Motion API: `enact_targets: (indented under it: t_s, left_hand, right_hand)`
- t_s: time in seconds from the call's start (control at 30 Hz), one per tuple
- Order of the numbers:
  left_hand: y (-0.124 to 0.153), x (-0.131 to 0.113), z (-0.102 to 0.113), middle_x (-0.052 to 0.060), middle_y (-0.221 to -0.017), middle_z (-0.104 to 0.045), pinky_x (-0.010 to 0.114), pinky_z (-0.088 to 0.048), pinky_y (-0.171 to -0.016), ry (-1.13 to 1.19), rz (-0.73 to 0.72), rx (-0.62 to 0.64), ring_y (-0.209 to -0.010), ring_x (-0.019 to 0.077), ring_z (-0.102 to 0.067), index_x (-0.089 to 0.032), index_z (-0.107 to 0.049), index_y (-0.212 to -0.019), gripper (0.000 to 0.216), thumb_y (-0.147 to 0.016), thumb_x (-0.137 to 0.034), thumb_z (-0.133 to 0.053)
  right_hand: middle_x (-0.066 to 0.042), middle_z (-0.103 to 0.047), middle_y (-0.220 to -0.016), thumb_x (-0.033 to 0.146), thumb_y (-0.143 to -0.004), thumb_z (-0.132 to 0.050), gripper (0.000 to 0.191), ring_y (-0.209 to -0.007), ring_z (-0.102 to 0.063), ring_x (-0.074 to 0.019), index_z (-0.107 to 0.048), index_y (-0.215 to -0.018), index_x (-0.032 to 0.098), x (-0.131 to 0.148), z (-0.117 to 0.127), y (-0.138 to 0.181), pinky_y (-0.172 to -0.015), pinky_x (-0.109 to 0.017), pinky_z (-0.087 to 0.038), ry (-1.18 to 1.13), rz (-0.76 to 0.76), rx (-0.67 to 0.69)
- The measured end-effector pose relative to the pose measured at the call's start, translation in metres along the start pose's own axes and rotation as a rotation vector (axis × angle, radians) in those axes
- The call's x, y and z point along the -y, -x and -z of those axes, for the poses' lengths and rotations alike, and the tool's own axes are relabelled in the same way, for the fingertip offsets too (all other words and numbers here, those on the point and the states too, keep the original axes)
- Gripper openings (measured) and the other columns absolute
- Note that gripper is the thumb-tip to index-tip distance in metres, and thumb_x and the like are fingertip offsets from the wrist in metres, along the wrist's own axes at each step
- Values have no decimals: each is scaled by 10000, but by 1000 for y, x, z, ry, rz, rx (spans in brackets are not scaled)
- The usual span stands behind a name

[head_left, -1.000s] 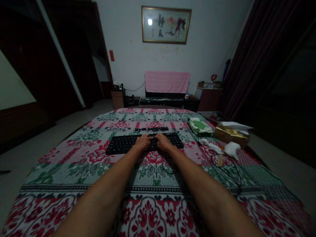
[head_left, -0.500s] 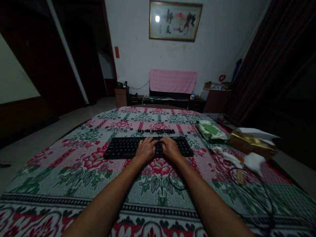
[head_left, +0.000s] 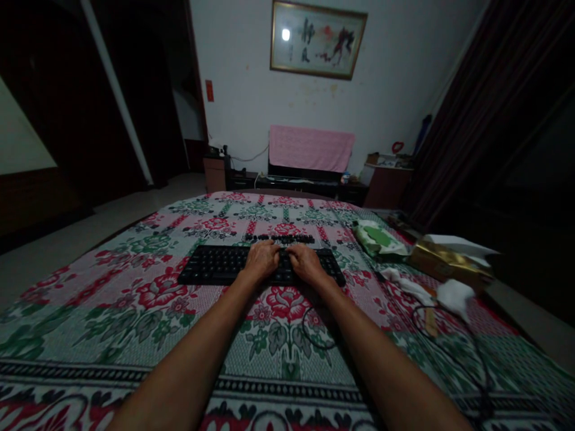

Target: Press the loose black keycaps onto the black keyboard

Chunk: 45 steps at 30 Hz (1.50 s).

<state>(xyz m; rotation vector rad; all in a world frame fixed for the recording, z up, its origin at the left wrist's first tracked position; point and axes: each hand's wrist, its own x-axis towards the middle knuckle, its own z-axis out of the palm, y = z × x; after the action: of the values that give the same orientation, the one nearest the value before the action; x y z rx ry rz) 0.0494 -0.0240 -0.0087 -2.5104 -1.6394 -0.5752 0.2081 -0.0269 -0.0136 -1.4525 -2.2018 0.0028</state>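
Keyboard (head_left: 284, 276): under our left hand (head_left: 262, 260) and right hand (head_left: 307, 262) — grip, we cannot tell
Keys (head_left: 218, 261): seemingly being worked
Fingertips (head_left: 291, 251): precision, probably — next

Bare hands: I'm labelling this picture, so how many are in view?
2. The bare left hand is on the long black keyboard, just left of its middle; the bare right hand is on it too, right of the middle. I see no others.
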Motion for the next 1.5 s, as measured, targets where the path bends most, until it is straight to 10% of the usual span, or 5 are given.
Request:
enact_targets:
  t_s: [0.8,1.17,1.5]
  left_hand:
    - [-1,-2,-14,56,-991,-599,334,-376,-879,52,56,-24,-1012,197,-509,-218,-594,-1032,291,-850,-257,-370]
    - [-1,-3,-12,61,-993,-599,320,-373,-879,53,55,-31,-1005,190,-504,-210,-602,-1036,294,-848,-255,-382]
    - [-2,-3,-11,60,-974,-602,318,-382,-873,47,54,-17,-991,194,-513,-221,-612,-1034,301,-845,-266,-382]
  right_hand:
    - [-37,-672,-965,255,-716,-516,284,-910,-592,-210,-673,-952,279,-24,-17,-82,-737,-281,-438,247,-130,220]
    - [-11,-649,-724,216,-684,-540,147,-676,-565,-120,-647,-765,154,-39,1,-66,-634,-205,-411,-242,-138,21]
    - [18,-598,-627,270,-658,-564,192,-541,-485,-85,-639,-770,134,-41,26,-24,-545,-193,-386,-512,-251,213]
